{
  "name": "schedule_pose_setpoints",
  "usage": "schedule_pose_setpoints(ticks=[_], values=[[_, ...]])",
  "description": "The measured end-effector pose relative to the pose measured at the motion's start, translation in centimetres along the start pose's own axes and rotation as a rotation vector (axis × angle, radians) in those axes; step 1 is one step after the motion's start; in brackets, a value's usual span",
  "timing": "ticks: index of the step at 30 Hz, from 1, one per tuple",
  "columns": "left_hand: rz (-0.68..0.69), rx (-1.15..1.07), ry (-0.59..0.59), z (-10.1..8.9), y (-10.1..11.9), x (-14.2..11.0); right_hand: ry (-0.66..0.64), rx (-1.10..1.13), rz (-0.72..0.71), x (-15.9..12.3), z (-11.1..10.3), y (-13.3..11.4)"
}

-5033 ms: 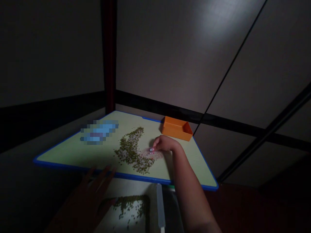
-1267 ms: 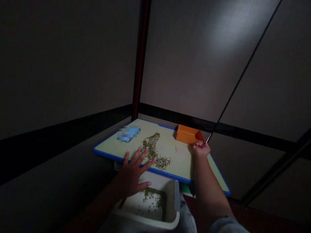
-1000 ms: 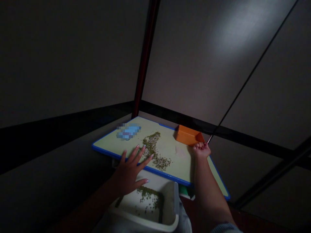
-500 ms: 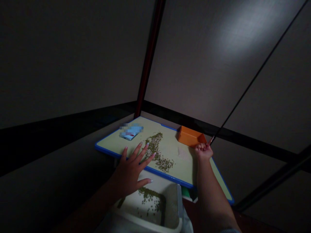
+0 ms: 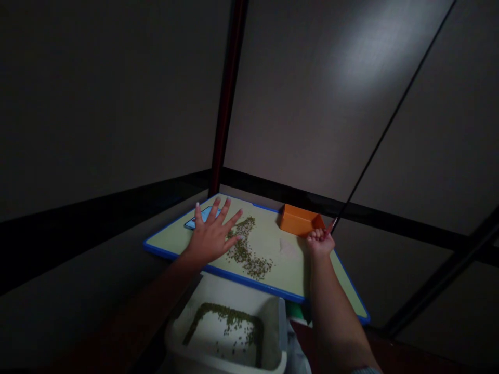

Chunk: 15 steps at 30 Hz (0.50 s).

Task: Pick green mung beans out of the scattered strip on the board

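Observation:
My left hand, fingers spread, is over the left part of a pale yellow board with a blue rim. Beneath and beyond its fingers lies a phone, partly covered. Small green grains, like mung beans, lie scattered in a long patch right of that hand. My right hand is closed in a fist near the board's right side, just in front of an orange open box. A slim reddish stick with a pale tip, perhaps a pen, juts from this fist.
Below the board's near edge stands a white tub with more green grains along its bottom. A faint pinkish patch shows on the board left of my right hand. Dark wall panels rise close behind the board.
My left hand was low over the tub and board edge; now it reaches farther over the board and phone. My right hand earlier worked at the pinkish patch, then moved right beside the orange box.

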State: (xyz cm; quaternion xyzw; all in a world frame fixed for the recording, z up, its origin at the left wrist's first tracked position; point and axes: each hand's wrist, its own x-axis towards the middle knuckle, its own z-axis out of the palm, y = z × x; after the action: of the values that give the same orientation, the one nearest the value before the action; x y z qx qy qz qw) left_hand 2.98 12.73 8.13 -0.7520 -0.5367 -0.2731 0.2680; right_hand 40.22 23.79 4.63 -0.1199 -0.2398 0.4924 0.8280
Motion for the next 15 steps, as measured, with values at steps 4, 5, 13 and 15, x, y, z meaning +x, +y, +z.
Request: schedule_pose_setpoints(ticks=[4,5,13,15], values=[[-0.013,0.014,0.014,1.1,-1.6,3.2,-0.017,0.013,-0.009,0.2,-0.1,0.3],[0.0,0.015,0.009,1.4,-2.1,4.0,-0.018,0.019,-0.007,0.3,-0.1,0.4],[0.256,-0.005,-0.135,2.0,-7.4,8.7,-0.014,0.055,0.015,0.3,0.1,0.7],[0.309,-0.019,-0.162,1.9,-8.5,9.1,-0.015,0.055,0.018,0.2,0.3,0.6]])
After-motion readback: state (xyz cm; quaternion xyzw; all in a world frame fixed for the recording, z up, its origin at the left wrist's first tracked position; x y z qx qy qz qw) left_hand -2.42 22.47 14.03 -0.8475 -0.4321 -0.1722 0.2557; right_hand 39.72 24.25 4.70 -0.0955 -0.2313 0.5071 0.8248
